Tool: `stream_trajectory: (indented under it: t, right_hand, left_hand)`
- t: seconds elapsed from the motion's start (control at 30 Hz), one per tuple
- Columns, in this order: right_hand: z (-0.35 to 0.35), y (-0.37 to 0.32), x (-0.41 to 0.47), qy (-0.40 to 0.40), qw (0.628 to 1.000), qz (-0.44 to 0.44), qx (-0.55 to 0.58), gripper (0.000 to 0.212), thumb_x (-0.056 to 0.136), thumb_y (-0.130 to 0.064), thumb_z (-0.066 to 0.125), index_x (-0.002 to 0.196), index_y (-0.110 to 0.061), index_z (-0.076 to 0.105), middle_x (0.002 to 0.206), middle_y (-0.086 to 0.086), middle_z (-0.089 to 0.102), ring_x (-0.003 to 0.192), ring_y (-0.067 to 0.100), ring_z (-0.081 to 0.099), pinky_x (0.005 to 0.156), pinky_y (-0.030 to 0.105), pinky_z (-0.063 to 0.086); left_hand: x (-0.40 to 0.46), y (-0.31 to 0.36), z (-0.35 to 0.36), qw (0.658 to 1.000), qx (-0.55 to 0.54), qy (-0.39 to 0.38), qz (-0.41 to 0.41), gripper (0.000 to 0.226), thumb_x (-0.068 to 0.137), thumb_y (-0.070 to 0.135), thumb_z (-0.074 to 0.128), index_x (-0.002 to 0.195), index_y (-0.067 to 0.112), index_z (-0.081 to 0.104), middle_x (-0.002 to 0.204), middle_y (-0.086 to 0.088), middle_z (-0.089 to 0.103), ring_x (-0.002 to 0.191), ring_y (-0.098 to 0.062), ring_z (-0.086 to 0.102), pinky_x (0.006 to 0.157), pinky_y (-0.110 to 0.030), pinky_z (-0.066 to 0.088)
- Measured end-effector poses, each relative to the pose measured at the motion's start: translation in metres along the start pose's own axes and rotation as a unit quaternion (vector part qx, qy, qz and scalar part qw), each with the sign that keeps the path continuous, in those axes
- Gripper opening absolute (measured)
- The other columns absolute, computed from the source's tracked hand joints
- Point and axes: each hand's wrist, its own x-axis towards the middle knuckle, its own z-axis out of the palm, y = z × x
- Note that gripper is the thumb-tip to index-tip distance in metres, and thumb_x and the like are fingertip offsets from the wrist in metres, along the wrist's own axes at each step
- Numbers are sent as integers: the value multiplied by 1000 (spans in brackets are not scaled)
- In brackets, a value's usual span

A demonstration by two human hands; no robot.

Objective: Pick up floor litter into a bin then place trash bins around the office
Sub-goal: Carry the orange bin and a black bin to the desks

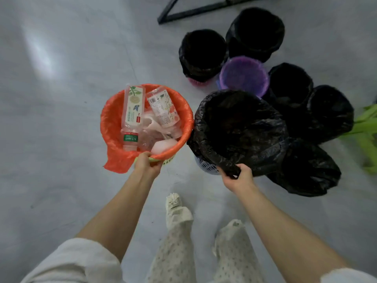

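A bin lined with an orange bag (111, 127) sits in front of me, left of centre. Inside lie plastic bottles (132, 117) and pale crumpled litter (163, 145). My left hand (147, 163) grips its near rim. To its right is a bin with a black liner (240, 127). My right hand (237, 177) pinches the black bag at that bin's near rim. A white mesh wall (207, 166) shows under the liner.
Several more black-lined bins (203, 52) cluster behind and to the right, with an unlined purple bin (244, 75) among them. A dark metal frame (195, 14) lies on the grey floor at the top. Something green (367, 131) is at the right edge. My feet (175, 205) are below.
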Motion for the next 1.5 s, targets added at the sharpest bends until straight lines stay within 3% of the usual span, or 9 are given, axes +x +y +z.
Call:
stream_trajectory:
  t: [0.07, 0.17, 0.47, 0.67, 0.9, 1.1, 1.27, 1.4, 1.5]
  right_hand:
    - [31, 7, -22, -6, 1000, -7, -1, 13, 90, -4, 37, 81, -4, 46, 90, 16, 49, 127, 33, 49, 105, 42, 44]
    - [73, 6, -40, -20, 999, -17, -25, 13, 90, -5, 37, 94, 0, 48, 121, 21, 53, 126, 34, 50, 103, 41, 46]
    - [272, -15, -63, -75, 994, -46, -65, 27, 93, -9, 39, 116, 1, 47, 141, 19, 45, 127, 34, 49, 100, 38, 48]
    - [434, -16, -62, -105, 985, -20, -133, 21, 95, -8, 33, 85, 0, 50, 136, 16, 48, 132, 30, 45, 105, 36, 43]
    - [601, 6, -67, -127, 971, -6, -203, 33, 93, -6, 38, 123, -4, 50, 96, 17, 53, 117, 31, 54, 102, 35, 48]
    - [716, 38, -43, -87, 963, 5, -255, 12, 92, -12, 44, 93, -3, 52, 93, 17, 53, 84, 31, 57, 93, 33, 53]
    - [822, 79, -13, -64, 962, -3, -265, 14, 92, -11, 42, 89, -2, 52, 90, 16, 53, 78, 31, 55, 94, 34, 52]
    - [908, 103, 18, -47, 961, -13, -271, 23, 93, -11, 37, 112, -3, 49, 99, 17, 54, 95, 33, 57, 89, 35, 52]
    - [957, 114, 46, -16, 963, -26, -267, 34, 94, -8, 36, 127, -4, 45, 121, 18, 49, 122, 35, 49, 86, 38, 49]
  left_hand:
    - [-20, 39, 2, 1000, 1, -4, 14, 24, 91, -4, 33, 72, 7, 43, 67, -13, 54, 66, -16, 51, 56, -28, 57]
    - [-36, 86, 9, 999, 8, 1, 36, 23, 91, -4, 33, 73, 6, 42, 70, -12, 48, 63, -15, 49, 37, -21, 51]
    - [-31, 225, 82, 998, -37, 9, 47, 16, 88, -6, 32, 82, 2, 45, 107, -17, 48, 87, -26, 55, 95, -41, 51]
    - [-28, 337, 159, 997, -44, 24, 56, 35, 88, -6, 33, 119, 3, 47, 126, -19, 50, 119, -30, 53, 82, -43, 48]
    - [-15, 454, 217, 991, -92, 40, 84, 19, 87, -7, 31, 81, 5, 44, 80, -12, 49, 66, -19, 52, 66, -34, 57]
    - [32, 554, 260, 991, -98, 66, 57, 26, 89, -6, 36, 109, 3, 50, 121, -14, 49, 119, -32, 51, 91, -43, 50]
    - [87, 658, 292, 993, -88, 77, 23, 51, 88, -5, 37, 137, 8, 43, 139, -16, 47, 126, -33, 49, 86, -46, 49]
    - [135, 739, 327, 993, -85, 80, 28, 50, 90, -5, 36, 138, 8, 42, 139, -16, 46, 124, -32, 51, 87, -46, 49]
    - [177, 784, 353, 991, -85, 94, 35, 45, 87, -8, 33, 127, 5, 48, 140, -15, 50, 88, -25, 61, 76, -34, 48]
